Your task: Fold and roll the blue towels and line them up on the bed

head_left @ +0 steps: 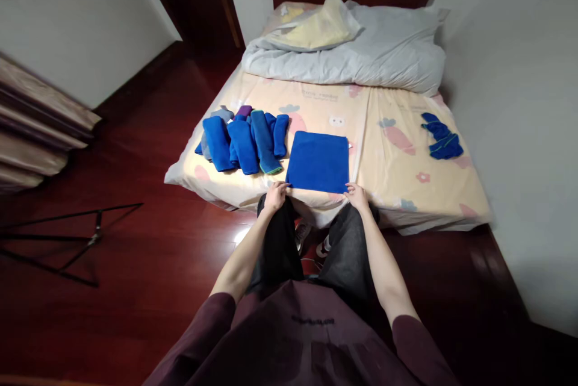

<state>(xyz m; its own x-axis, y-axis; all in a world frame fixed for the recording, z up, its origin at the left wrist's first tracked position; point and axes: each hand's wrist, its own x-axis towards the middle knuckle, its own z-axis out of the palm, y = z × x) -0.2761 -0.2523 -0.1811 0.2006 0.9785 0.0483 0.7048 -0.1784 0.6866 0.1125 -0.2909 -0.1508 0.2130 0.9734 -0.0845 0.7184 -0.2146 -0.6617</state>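
Cloth (318,162) — flat, square, blue — is lying on the peach carrot-print bedsheet (383,184), left hand (275,197) and right hand (357,197) pinching its near corners, apparently keeping that edge straight.

The shirt (307,338) and bedsheet (386,172) bear lettering (312,320) — none of it legible.

Pale walls (510,85) stand over a glossy dark-red floor (139,145).

A cream carrot-print bed (392,193) bears a square blue cloth (318,161). Rolled blue cloths (243,146), crumpled blue fabric (442,138) and grey bedding (352,65) lie around.
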